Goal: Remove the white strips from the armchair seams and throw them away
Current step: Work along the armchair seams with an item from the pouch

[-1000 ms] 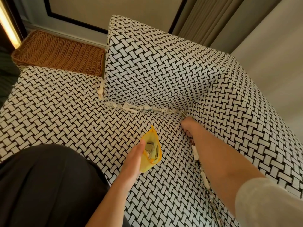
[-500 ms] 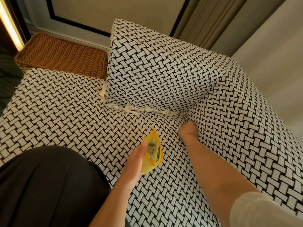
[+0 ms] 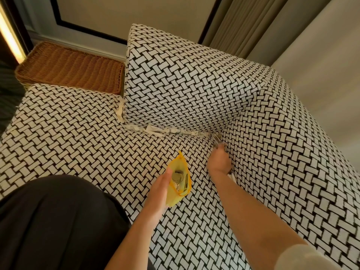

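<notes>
Right hand (image 3: 219, 162) shifted forward to the armchair (image 3: 175, 84) corner seam; its grip pinched the white strip (image 3: 161, 131) end. Left hand (image 3: 158, 191) held the yellow pouch (image 3: 173, 200), grip curled round it; back seam uncleared.

Right arm (image 3: 259, 217): pale off-white sleeve (image 3: 307, 258) covers the upper arm only; forearm and right hand (image 3: 219, 161) bare. Left arm (image 3: 134, 230) and left hand (image 3: 157, 191) bare over the visible length. Lower body: dark garment (image 3: 58, 221) (near black), loose, broad soft folds.
</notes>
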A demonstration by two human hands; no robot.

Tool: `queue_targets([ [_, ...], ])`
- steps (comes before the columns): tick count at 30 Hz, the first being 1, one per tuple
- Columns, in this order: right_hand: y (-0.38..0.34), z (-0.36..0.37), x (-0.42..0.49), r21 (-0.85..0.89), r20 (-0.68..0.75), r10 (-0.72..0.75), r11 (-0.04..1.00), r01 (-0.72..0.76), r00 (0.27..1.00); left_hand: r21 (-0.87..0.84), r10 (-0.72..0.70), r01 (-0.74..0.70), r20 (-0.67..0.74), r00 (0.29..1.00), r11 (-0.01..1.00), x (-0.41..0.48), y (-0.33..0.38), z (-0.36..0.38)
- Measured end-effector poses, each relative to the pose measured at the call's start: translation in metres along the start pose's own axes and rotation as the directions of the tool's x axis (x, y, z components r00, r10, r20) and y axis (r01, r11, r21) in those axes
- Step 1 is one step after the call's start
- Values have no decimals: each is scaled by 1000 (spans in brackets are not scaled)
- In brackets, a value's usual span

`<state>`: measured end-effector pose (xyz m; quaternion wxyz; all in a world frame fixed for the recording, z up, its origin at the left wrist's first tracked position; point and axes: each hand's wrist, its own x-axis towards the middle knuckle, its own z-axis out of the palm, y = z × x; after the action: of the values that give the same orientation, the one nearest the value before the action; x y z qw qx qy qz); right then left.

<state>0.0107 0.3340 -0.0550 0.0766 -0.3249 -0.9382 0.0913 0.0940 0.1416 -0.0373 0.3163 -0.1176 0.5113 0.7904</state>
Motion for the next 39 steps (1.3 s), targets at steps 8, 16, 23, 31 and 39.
queue_targets([
  [8, -9, -30, -69, 771, 74, -97, 637, 5, 992, 41, 3, -1, -28, 1000, 999, -2, -1, 1],
  [16, -14, -92, -110, 705, 94, -569, 617, 349, 817, 66, 19, -18, -15, 1000, 998, -4, 0, 3],
  [23, 16, -30, -47, 377, 309, -148, 926, 22, 939, 1, 5, -5, -3, 1000, 1000, -3, 1, 2],
  [31, 10, -28, 23, 210, 560, 63, 954, -215, 826, -48, -10, 10, 5, 1000, 999, 2, -2, 1],
  [39, 28, -18, 21, 230, 480, 140, 933, -278, 866, -36, -2, 3, 23, 1000, 999, 1, -1, 0],
])
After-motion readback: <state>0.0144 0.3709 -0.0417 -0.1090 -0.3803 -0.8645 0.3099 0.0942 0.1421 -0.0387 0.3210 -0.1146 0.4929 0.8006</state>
